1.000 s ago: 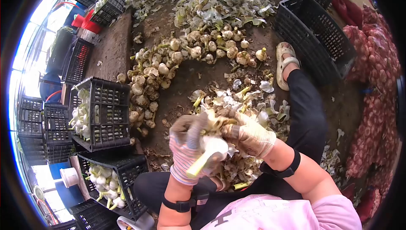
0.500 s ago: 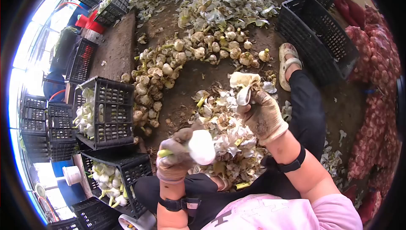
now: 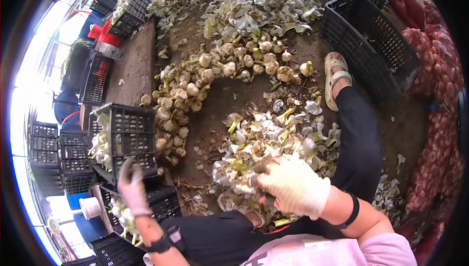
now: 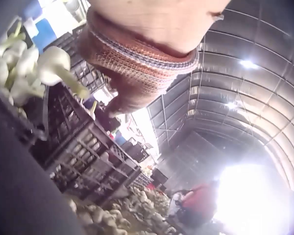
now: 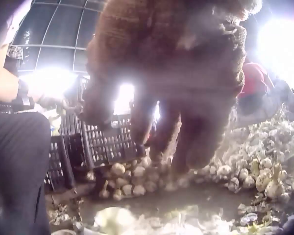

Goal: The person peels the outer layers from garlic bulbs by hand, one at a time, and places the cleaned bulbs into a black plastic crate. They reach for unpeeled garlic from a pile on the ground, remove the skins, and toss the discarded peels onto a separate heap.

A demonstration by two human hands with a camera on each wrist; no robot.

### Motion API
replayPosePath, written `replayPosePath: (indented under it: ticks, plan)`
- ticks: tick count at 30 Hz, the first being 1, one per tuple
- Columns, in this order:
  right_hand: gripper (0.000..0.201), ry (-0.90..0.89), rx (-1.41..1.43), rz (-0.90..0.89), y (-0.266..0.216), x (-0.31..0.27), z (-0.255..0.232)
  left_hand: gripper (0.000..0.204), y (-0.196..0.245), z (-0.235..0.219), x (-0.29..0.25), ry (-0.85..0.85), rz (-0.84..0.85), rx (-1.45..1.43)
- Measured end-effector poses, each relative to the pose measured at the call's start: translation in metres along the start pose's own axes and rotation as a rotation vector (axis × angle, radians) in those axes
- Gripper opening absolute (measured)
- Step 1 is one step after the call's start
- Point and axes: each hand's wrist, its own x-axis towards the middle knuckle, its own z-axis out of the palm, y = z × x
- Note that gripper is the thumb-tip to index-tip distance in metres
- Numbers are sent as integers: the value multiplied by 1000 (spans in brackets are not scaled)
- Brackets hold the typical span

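The left hand [image 3: 133,188], gloved and blurred, is over the lower-left black crate [image 3: 163,202] of white garlic bulbs [image 3: 122,214]. In the left wrist view this hand [image 4: 132,78] has its fingers partly hidden behind the glove, and no bulb shows in it; a trimmed bulb [image 4: 54,64] with a short stem lies at the top of the heap beside it. The right hand [image 3: 293,185] hovers above the peel pile [image 3: 268,139]. In the right wrist view the fingers of this hand [image 5: 166,83] hang spread and loose, with nothing visible between them.
Untrimmed bulbs [image 3: 183,90] curve across the ground ahead. Another crate of bulbs [image 3: 132,134] stands at left, an empty crate [image 3: 369,46] at upper right. Red net sacks [image 3: 430,119] line the right side. In the left wrist view, a person in red [image 4: 201,203] is farther off.
The left hand has moved down-left to the crate, and the white bulb it gripped is no longer seen in it. The right hand has lowered and the peel it pinched is gone from its fingers.
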Motion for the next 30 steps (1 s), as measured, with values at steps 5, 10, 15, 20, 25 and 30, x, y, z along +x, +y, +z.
replayPosePath:
  ticks: [5,10,15,20,25,30]
  plan:
    - [33,153,126,17,29,-18,-28,24,62,267,24,-702,-38,-387]
    - [40,281,334,236,57,-24,-50,60,106,466,-1,-647,404,13]
    - [53,253,282,269,69,-29,-61,17,114,487,4,-734,503,-14]
    - [62,358,66,472,70,-38,-51,27,156,343,-7,-1136,234,-327]
    - [62,315,414,375,71,-22,-24,47,215,219,-55,-1122,242,-236]
    - [38,373,688,14,53,-9,21,60,218,166,-94,-899,95,-415]
